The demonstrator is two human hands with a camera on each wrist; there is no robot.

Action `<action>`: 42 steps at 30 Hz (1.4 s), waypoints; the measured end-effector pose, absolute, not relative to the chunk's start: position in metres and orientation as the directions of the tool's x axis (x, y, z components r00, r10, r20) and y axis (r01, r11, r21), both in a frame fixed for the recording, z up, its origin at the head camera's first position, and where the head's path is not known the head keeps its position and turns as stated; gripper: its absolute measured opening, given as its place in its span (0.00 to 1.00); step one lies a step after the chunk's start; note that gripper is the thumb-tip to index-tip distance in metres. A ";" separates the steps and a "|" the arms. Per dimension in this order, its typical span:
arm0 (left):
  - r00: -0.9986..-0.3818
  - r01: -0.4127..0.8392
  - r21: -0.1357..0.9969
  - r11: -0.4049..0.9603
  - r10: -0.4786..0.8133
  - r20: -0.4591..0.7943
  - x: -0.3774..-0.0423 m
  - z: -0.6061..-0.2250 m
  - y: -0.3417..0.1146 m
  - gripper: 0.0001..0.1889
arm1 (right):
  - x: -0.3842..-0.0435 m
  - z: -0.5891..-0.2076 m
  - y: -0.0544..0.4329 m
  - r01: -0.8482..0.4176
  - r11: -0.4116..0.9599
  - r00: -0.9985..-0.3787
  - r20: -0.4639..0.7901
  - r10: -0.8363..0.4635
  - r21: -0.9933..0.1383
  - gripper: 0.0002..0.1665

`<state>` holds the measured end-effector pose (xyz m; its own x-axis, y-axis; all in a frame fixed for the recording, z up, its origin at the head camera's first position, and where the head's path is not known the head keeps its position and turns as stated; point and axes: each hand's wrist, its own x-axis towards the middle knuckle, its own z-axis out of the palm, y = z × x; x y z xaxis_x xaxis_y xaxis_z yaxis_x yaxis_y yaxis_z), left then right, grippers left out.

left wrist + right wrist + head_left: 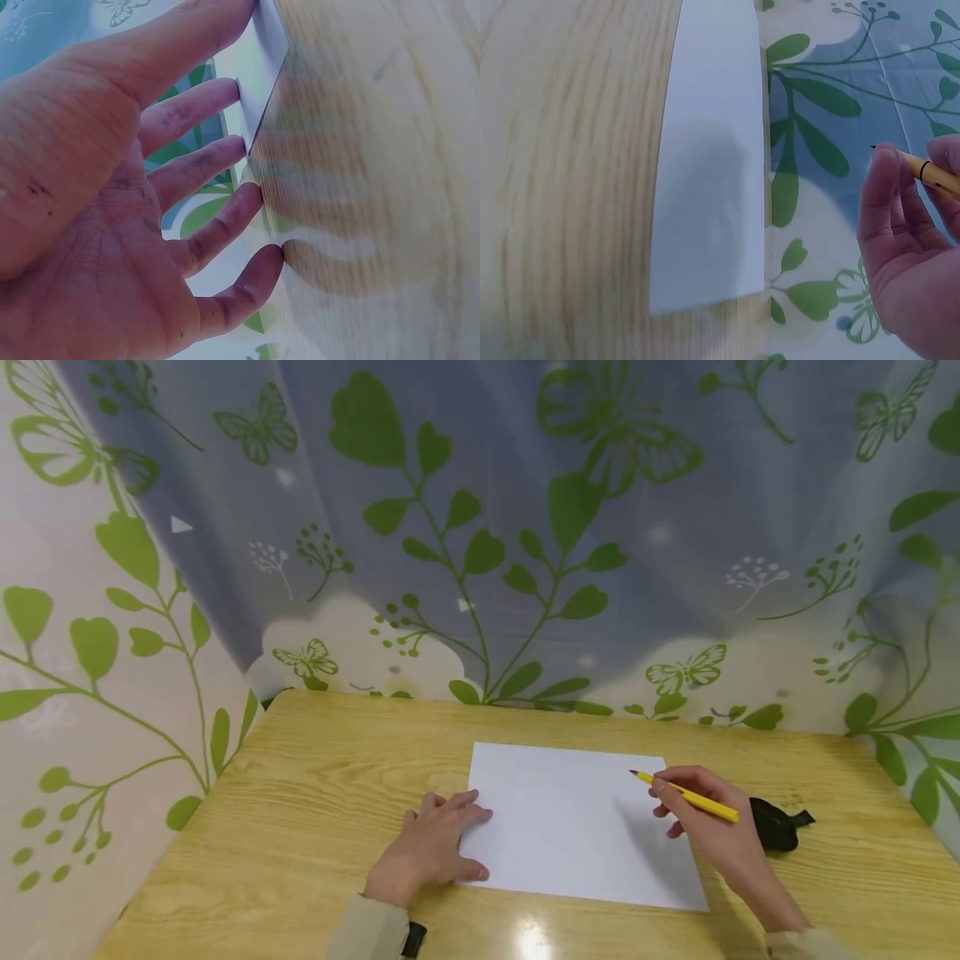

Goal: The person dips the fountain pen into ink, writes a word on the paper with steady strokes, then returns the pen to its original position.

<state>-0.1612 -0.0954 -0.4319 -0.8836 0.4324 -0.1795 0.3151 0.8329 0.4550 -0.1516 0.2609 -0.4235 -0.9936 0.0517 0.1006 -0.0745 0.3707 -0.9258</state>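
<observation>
A blank white sheet of paper point(558, 827) lies on the wooden table point(315, 777), seen at a slant in the right wrist view. My left hand point(431, 847) rests at its left edge, thumb and fingers spread. In the left wrist view, some fingertips point(234, 146) are on the paper and others touch the wood beside it. My right hand point(712, 814) pinches a yellow pencil point(701, 802) above the sheet's right side. The pencil's dark point faces up and left, raised off the paper, and the hand's shadow falls on the sheet.
A small black object point(776, 825) shows just right of the right hand, partly hidden by it. Curtains with green leaves and butterflies point(480, 552) hang behind the table and along its left and right sides. Light glares off the table's front point(532, 935).
</observation>
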 end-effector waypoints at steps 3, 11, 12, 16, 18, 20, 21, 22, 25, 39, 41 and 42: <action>-0.884 0.312 0.453 0.835 0.430 -0.183 -0.162 -0.432 -0.094 0.37 | -0.154 -0.425 0.256 -0.072 0.350 -0.995 0.093 0.042 -0.934 0.20; -0.886 0.304 0.456 0.837 0.424 -0.188 -0.164 -0.432 -0.094 0.37 | -0.158 -0.427 0.243 -0.061 0.328 -0.998 0.069 0.013 -0.943 0.19; -0.886 0.301 0.458 0.836 0.424 -0.191 -0.164 -0.431 -0.093 0.37 | -0.159 -0.427 0.242 -0.063 0.326 -0.998 0.070 0.010 -0.943 0.19; -0.886 0.303 0.459 0.835 0.425 -0.188 -0.165 -0.431 -0.093 0.37 | -0.163 -0.429 0.235 -0.076 0.306 -0.997 0.076 -0.011 -0.949 0.19; -0.884 0.311 0.455 0.834 0.430 -0.183 -0.165 -0.431 -0.094 0.39 | -0.165 -0.431 0.231 -0.082 0.293 -0.997 0.078 -0.028 -0.952 0.18; -0.882 0.318 0.453 0.833 0.435 -0.182 -0.164 -0.431 -0.096 0.41 | -0.166 -0.433 0.226 -0.085 0.286 -0.996 0.076 -0.041 -0.955 0.17; -0.881 0.322 0.452 0.832 0.438 -0.180 -0.164 -0.431 -0.096 0.42 | -0.166 -0.434 0.224 -0.083 0.280 -0.996 0.073 -0.046 -0.956 0.17; -0.880 0.326 0.450 0.832 0.441 -0.178 -0.164 -0.432 -0.097 0.43 | -0.166 -0.435 0.222 -0.082 0.275 -0.996 0.071 -0.050 -0.958 0.16; -0.879 0.330 0.451 0.829 0.445 -0.175 -0.162 -0.433 -0.099 0.45 | -0.169 -0.437 0.217 -0.074 0.279 -0.997 0.062 -0.052 -0.957 0.15; -0.854 0.298 0.519 0.801 0.467 -0.230 -0.165 -0.430 -0.103 0.42 | -0.186 -0.443 0.201 -0.049 0.316 -0.992 0.009 -0.128 -0.947 0.13; -0.858 0.297 0.527 0.796 0.465 -0.217 -0.166 -0.430 -0.103 0.41 | -0.189 -0.444 0.199 -0.042 0.313 -0.990 -0.004 -0.144 -0.949 0.14; -0.860 0.299 0.530 0.793 0.464 -0.210 -0.167 -0.430 -0.102 0.41 | -0.190 -0.444 0.197 -0.038 0.311 -0.989 -0.009 -0.149 -0.950 0.15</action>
